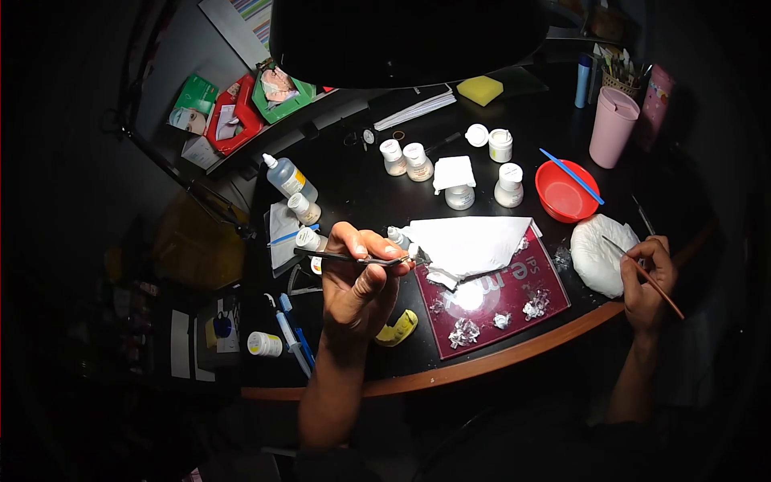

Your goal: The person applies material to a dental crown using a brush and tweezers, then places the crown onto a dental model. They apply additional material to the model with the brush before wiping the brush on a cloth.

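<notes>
My left hand (359,281) is raised above the front of the desk, fingers closed on slim black tweezers (325,255) lying nearly level. At their tip, by my fingertips, is a tiny piece too small to make out. My right hand (647,285) pinches a thin brush (665,299) with a reddish-brown handle. Its fine tip points left over a rounded white tissue pad (598,261). Between my hands lies a dark red glass slab (514,325), partly covered by a folded white paper towel (470,241). Crumpled foil bits (464,332) sit on the slab.
A red bowl (554,193) with a blue stick (572,175) across it stands behind the pad. Several small jars (418,163) and a dropper bottle (291,178) stand farther back. A pink tumbler (614,128) is at right. The wooden desk edge (482,363) runs in front.
</notes>
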Available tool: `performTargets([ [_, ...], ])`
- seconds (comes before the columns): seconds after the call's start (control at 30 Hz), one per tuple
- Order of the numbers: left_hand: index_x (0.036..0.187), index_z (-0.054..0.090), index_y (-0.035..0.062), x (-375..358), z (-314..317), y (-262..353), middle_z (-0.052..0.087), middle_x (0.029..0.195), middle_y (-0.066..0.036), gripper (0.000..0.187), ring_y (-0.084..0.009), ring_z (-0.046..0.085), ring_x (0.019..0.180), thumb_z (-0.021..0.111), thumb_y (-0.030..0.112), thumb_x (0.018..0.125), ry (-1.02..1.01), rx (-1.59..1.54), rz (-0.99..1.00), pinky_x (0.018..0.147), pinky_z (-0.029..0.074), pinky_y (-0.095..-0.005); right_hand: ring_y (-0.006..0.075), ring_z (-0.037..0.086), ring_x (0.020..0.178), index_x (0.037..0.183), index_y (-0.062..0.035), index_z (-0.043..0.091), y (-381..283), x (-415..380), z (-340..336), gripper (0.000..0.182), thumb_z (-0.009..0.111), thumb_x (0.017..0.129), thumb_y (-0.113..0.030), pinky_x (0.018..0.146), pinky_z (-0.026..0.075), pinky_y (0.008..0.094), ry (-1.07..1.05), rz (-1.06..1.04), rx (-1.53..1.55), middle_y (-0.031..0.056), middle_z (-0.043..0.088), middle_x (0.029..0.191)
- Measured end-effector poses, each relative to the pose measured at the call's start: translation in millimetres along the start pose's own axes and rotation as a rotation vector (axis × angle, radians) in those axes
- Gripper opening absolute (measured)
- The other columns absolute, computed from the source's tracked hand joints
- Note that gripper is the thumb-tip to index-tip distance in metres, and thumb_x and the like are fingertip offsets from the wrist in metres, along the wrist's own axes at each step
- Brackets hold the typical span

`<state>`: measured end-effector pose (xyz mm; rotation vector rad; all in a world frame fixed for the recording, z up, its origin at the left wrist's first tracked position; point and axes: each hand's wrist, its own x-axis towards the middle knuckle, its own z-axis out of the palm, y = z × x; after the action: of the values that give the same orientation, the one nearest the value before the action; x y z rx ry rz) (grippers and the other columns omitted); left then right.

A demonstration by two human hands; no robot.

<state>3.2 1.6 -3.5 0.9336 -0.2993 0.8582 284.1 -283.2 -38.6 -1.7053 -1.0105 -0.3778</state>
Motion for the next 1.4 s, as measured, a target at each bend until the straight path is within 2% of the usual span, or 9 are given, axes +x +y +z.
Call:
performTargets([
  [0.13,0.109,0.051,0.0084,1,1,2,0.070,0.110,-0.017,0.028,-0.0263,0.073,0.103,0.073,-0.001,0.096,-0.009,-0.015,-0.001,0.099,0.058,-0.0395,0.0144,0.046,0.079,0.084,-0.0014,0.058,11,-6,-7,0.007,0.060,0.077,0.000,0.072,0.037,0.0296,-0.089,0.042,0.010,0.0066,0.049,0.087],
  [0.33,0.108,0.051,0.0065,3,-1,3,0.070,0.110,-0.019,0.027,-0.0297,0.072,0.107,0.068,-0.007,0.093,-0.010,-0.022,-0.024,0.102,0.058,-0.0417,0.0187,0.047,0.088,0.086,0.0005,0.058,-29,7,10,0.012,0.057,0.074,-0.002,0.082,0.038,0.0310,0.014,-0.048,0.304,0.0101,0.048,0.089],
  [0.47,0.108,0.050,0.0055,2,-2,1,0.070,0.111,-0.021,0.023,-0.0305,0.072,0.107,0.065,-0.006,0.094,0.020,0.001,-0.023,0.102,0.059,-0.0422,0.0198,0.053,0.079,0.095,-0.0046,0.070,-86,29,35,0.022,0.071,0.073,0.000,0.076,0.044,0.0319,-0.166,-0.450,0.335,0.0062,0.068,0.082],
  [0.6,0.109,0.051,0.0049,1,-4,1,0.070,0.111,-0.021,0.022,-0.0297,0.072,0.108,0.065,-0.006,0.095,0.033,0.042,-0.033,0.101,0.058,-0.0423,0.0187,0.063,0.080,0.100,-0.0087,0.081,-130,34,71,0.027,0.086,0.074,-0.003,0.066,0.050,0.0277,-0.285,-0.616,0.482,0.0026,0.077,0.088],
  [0.83,0.111,0.052,0.0032,-1,1,1,0.071,0.109,-0.021,0.023,-0.0258,0.073,0.102,0.064,-0.009,0.095,0.166,0.141,-0.101,0.095,0.059,-0.0386,0.0168,0.067,0.077,0.104,-0.0050,0.080,-154,29,140,0.026,0.082,0.079,-0.008,0.060,0.053,0.0275,-0.232,-0.810,0.520,0.0050,0.073,0.092],
  [0.93,0.112,0.053,0.0026,0,5,2,0.072,0.107,-0.020,0.023,-0.0242,0.073,0.099,0.066,-0.007,0.095,0.224,0.172,-0.114,0.094,0.059,-0.0366,0.0161,0.064,0.071,0.097,-0.0029,0.079,-150,29,142,0.021,0.087,0.078,-0.002,0.059,0.051,0.0266,-0.284,-0.800,0.557,0.0080,0.076,0.089],
  [1.1,0.112,0.054,0.0018,1,6,1,0.072,0.107,-0.021,0.023,-0.0230,0.074,0.095,0.069,-0.004,0.096,0.268,0.218,-0.141,0.092,0.060,-0.0359,0.0219,0.061,0.066,0.090,0.0008,0.069,-136,46,121,0.021,0.074,0.069,0.004,0.058,0.048,0.0317,-0.340,-0.632,0.724,0.0096,0.064,0.079],
  [1.3,0.110,0.055,-0.0004,-1,13,-1,0.073,0.104,-0.020,0.023,-0.0196,0.074,0.092,0.071,-0.005,0.095,0.335,0.382,-0.108,0.086,0.061,-0.0324,0.0170,0.057,0.090,0.101,0.0024,0.071,-107,72,118,0.020,0.067,0.082,-0.002,0.080,0.044,0.0311,-0.467,-0.293,0.829,0.0087,0.066,0.086],
  [1.4,0.109,0.055,-0.0003,1,18,-2,0.072,0.103,-0.019,0.023,-0.0187,0.074,0.092,0.071,-0.007,0.095,0.320,0.514,-0.070,0.084,0.063,-0.0316,0.0176,0.056,0.095,0.095,-0.0015,0.068,-94,69,133,0.011,0.070,0.084,-0.003,0.091,0.044,0.0347,-0.446,-0.143,0.932,0.0061,0.067,0.080],
])
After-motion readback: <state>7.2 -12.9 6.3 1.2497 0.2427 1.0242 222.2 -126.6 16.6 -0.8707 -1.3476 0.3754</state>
